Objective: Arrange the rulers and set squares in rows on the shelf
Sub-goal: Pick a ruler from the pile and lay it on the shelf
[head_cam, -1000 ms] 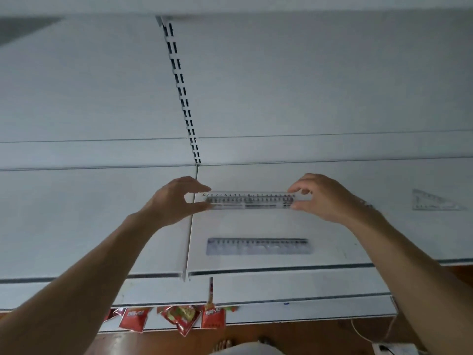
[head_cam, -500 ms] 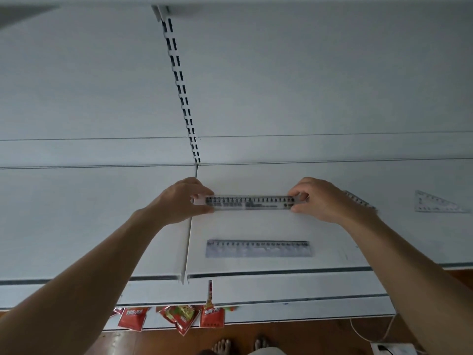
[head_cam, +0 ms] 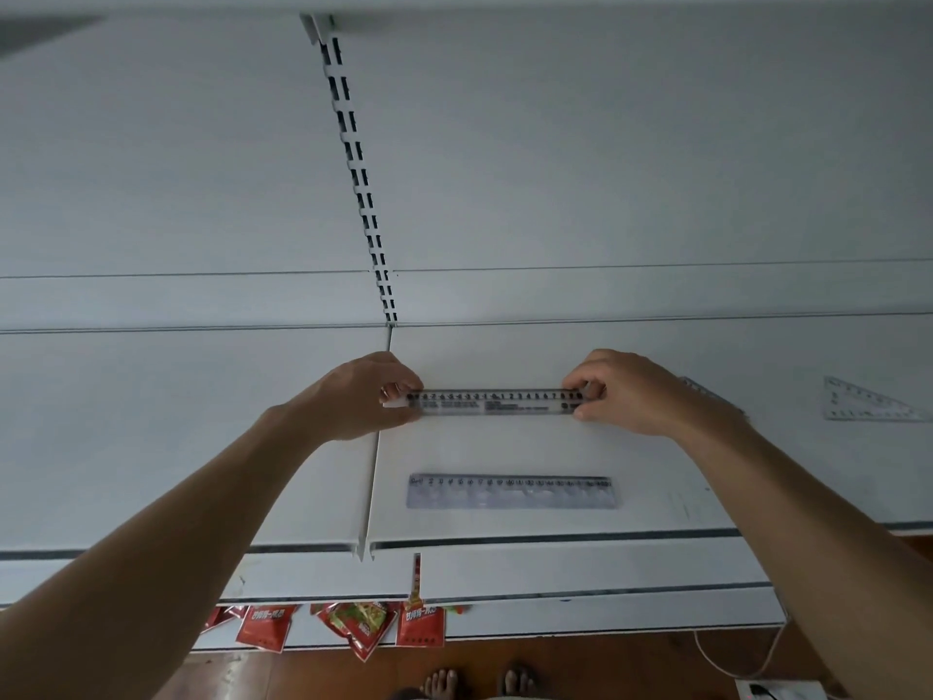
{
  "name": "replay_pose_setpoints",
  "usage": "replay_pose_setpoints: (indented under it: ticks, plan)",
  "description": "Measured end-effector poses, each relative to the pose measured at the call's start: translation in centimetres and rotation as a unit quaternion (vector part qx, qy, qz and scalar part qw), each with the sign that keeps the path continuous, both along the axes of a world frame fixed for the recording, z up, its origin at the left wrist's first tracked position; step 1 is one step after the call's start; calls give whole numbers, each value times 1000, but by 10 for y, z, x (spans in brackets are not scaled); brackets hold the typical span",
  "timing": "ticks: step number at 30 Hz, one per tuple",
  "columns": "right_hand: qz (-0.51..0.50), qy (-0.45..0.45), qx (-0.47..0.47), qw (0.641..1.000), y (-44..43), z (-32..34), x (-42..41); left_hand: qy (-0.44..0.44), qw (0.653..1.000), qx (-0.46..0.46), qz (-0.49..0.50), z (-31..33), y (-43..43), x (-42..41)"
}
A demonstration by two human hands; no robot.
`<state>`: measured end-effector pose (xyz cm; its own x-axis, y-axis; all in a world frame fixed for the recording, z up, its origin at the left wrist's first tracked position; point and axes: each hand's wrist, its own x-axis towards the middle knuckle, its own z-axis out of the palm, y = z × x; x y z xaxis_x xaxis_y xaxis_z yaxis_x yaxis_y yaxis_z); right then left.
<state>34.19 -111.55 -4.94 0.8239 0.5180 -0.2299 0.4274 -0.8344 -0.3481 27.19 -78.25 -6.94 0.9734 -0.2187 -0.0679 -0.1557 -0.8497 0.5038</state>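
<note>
Clear ruler with a printed scale, lying from 9 to 3 o'clock over the white shelf, just right of the seam between boards; resting on the board or just above it, cannot tell. Left hand, thumb and curled fingers pinching the ruler's 9 o'clock end. Right hand, pinching the 3 o'clock end in the same way. Hands apart, the ruler spanning between them. Second ruler, bluish-clear, flat on the same board at 6 o'clock of the held one, parallel to it and apart from it, near the front edge. Set square, clear, flat on the shelf at 3 o'clock, well apart from the right hand. Further set square, only a strip showing just beside the right wrist, the rest hidden. Slotted upright, running from 12 o'clock down to the back of the shelf. Red snack packets, hanging below the shelf front at 7 o'clock. Bare feet on a wooden floor at 6 o'clock.
</note>
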Motion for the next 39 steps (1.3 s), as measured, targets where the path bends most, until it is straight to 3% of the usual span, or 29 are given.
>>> replay_pose_setpoints:
  ticks: [27, 33, 39]
  plan:
    - [-20, 22, 6, 1000, 1, 6, -1, 26, 999, -20, 8, 4, -5, -1]
    - [-33, 5, 20, 999, -3, 16, -5, 19, 996, -54, 73, 2, -4, -16]
    - [-15, -59, 63, 996, 26, 18, -6, -22, 974, -44, 221, 12, -13, -54]
